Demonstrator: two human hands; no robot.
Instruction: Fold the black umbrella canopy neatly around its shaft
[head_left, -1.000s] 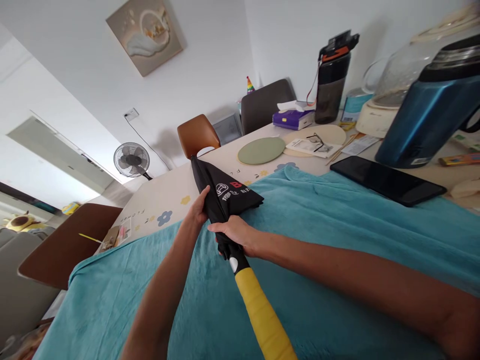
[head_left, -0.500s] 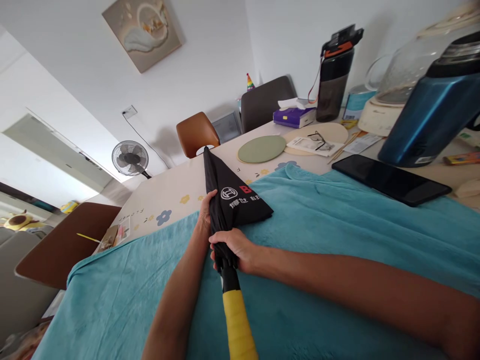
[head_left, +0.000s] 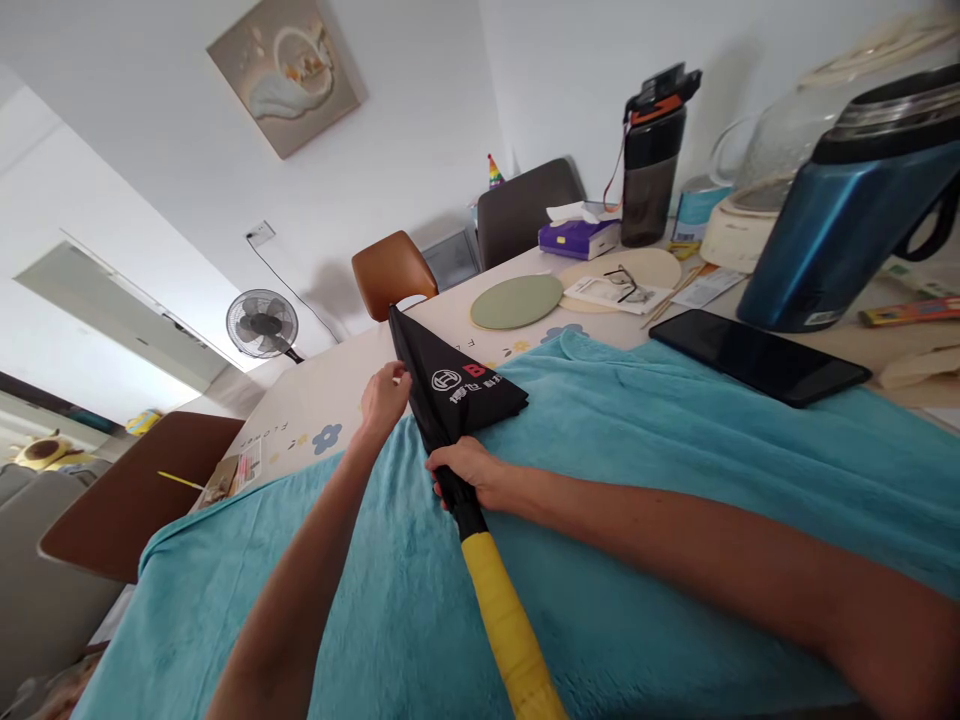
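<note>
A folded black umbrella point(head_left: 469, 385) with white and red print lies slanted over the teal blanket, its tip pointing away from me. Its yellow handle point(head_left: 514, 630) runs down to the bottom edge of the view. My right hand point(head_left: 469, 470) is wrapped around the gathered cloth just above the handle. One side of the canopy flares loosely to the right. My left hand point(head_left: 386, 400) is at the canopy's left edge, fingers curled and bunched together; whatever is between them is hidden.
The teal blanket point(head_left: 637, 450) covers the near table. At right are a phone point(head_left: 757, 355), a blue bottle point(head_left: 832, 220), a dark bottle point(head_left: 652, 160), glasses point(head_left: 628, 285) and a purple tissue pack point(head_left: 577, 238). A green oval mat point(head_left: 517, 301) lies farther back. Chairs point(head_left: 394, 272) stand around.
My left hand has come off the umbrella's shaft and shifted left and up to the canopy's edge. My right hand keeps its grip, while the umbrella's tip has swung slightly left.
</note>
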